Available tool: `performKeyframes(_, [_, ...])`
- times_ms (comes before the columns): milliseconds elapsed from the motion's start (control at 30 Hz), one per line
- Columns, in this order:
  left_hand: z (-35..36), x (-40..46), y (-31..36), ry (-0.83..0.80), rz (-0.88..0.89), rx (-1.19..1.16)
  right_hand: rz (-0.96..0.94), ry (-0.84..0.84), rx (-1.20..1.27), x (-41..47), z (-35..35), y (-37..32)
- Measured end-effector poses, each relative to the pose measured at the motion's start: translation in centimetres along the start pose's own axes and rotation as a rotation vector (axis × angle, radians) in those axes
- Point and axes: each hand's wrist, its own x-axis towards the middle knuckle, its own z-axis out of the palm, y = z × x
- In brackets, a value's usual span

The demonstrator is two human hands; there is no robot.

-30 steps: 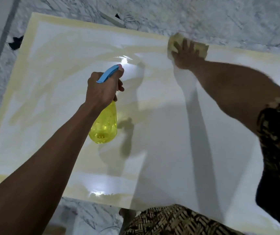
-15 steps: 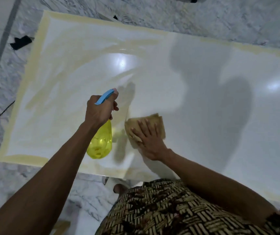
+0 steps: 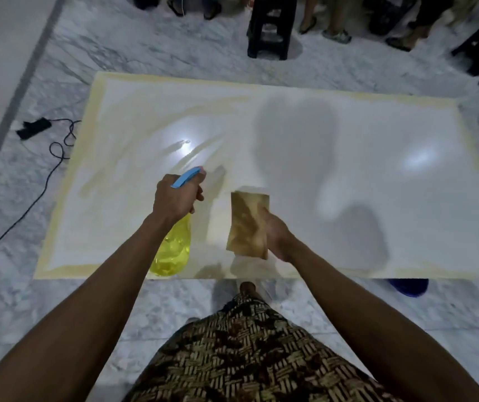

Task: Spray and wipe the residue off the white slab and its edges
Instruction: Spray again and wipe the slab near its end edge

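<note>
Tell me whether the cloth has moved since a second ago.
Yes. The tan cloth, then pressed at the white slab's far edge, is now lifted near its near edge, held by the right hand.

I see a grey-veined marble floor (image 3: pixel 122 53) carrying the white slab (image 3: pixel 333 175), which lies flat with a yellowish band along its edges. A black cable (image 3: pixel 29 204) snakes across the floor left of the slab, ending at what may be a power adapter (image 3: pixel 34 128). A black stool (image 3: pixel 273 27) stands beyond the far edge.
</note>
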Motion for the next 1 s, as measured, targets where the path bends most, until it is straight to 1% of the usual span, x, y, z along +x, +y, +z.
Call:
performKeyframes(67, [-0.4, 0.3, 1.1, -0.009, 0.037, 0.001, -0.068, 0.018, 0.217, -0.2, -1.3, -3.4])
performKeyframes(100, [-0.5, 0.7, 1.7, -0.014, 0.049, -0.006, -0.093, 0.029, 0.262, 0.0, -1.6, -5.0])
performKeyframes(167, [-0.5, 1.8, 3.1, -0.026, 0.068, -0.032, -0.141, 0.070, 0.284, 1.0, -2.2, -7.7])
performKeyframes(200, [-0.3, 2.5, 3.8, -0.037, 0.074, -0.037, -0.163, 0.105, 0.248, 1.8, -2.4, -8.8])
performKeyframes(300, [0.7, 4.7, 5.3, -0.070, 0.082, -0.041, -0.144, 0.140, 0.038, 5.0, -3.1, -10.3])
performKeyframes(400, [1.6, 7.7, 6.5, -0.092, 0.051, -0.091, -0.104, 0.172, -0.140, 9.6, -4.2, -12.6])
performKeyframes(433, [1.8, 8.9, 6.9, -0.096, 0.041, -0.099, -0.124, 0.220, -0.219, 11.7, -4.7, -13.8])
performKeyframes(500, [2.0, 11.4, 7.8, -0.103, 0.033, -0.116, -0.240, 0.349, -0.403, 15.5, -5.5, -17.2])
performKeyframes(567, [2.1, 14.6, 8.8, -0.077, 0.035, -0.134, -0.382, 0.406, -0.588, 20.2, -6.2, -21.6])
performKeyframes(667, [2.1, 18.9, 9.5, -0.012, 0.070, -0.142, -0.488, 0.373, -0.833, 28.2, -7.2, -27.6])
performKeyframes(733, [2.2, 21.3, 9.2, 0.017, 0.082, -0.145, -0.490, 0.332, -0.941, 33.7, -6.9, -29.6])
performKeyframes(800, [2.6, 23.7, 8.3, 0.030, 0.067, -0.143, -0.366, 0.299, -1.128, 38.5, -5.6, -29.3])
performKeyframes(833, [2.7, 24.5, 7.8, 0.031, 0.056, -0.139, -0.300, 0.290, -1.242, 40.1, -4.7, -28.0])
performKeyframes(867, [2.9, 25.1, 7.4, 0.030, 0.045, -0.135, -0.279, 0.296, -1.351, 40.9, -4.0, -26.4])
performKeyframes(900, [3.0, 25.5, 6.9, 0.029, 0.033, -0.129, -0.294, 0.318, -1.429, 41.1, -3.2, -24.7])
performKeyframes(1000, [3.3, 25.4, 5.5, 0.010, 0.012, -0.109, -0.415, 0.358, -1.529, 40.0, -3.3, -20.5])
